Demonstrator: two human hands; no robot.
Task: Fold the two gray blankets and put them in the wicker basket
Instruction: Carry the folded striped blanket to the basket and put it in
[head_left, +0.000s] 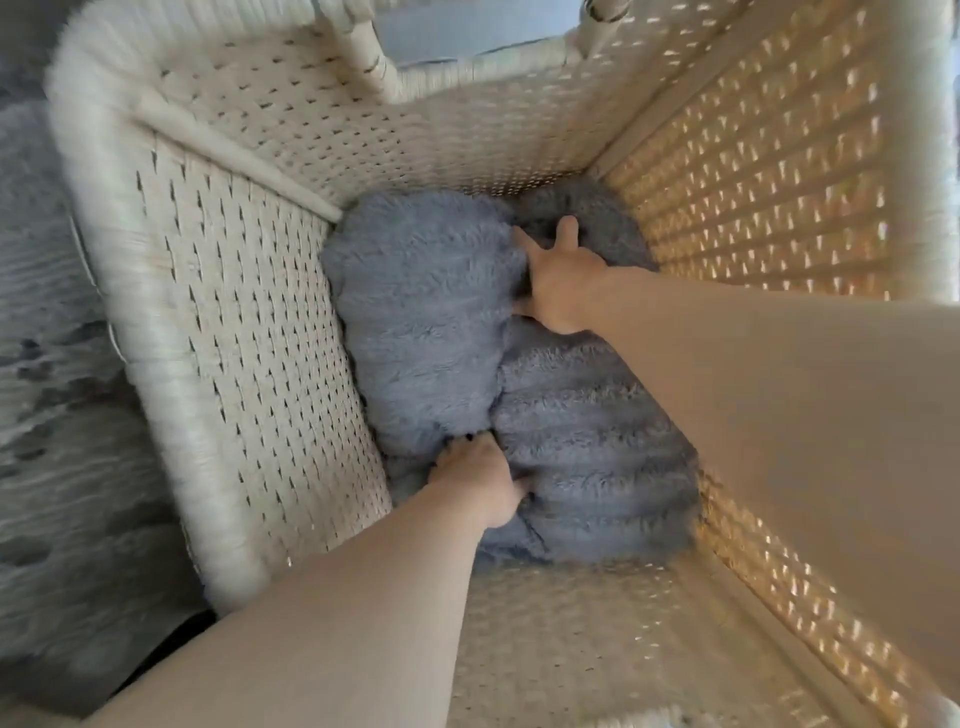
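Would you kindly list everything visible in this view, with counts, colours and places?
plush blanket: one, gray, on the basket floor, picture-left side
ribbed blanket: one, gray, on the basket floor, beside the plush blanket on the picture-right
basket: one, cream wicker, fills most of the view; its right wall is sunlit
handle: one, cream, at the basket's far rim
rug: one, gray with dark patches, outside the basket on the picture-left
left hand: one, bare, fingers buried in the seam between the blankets, near end
right hand: one, bare, fingers spread, pressing on the blankets at the far end
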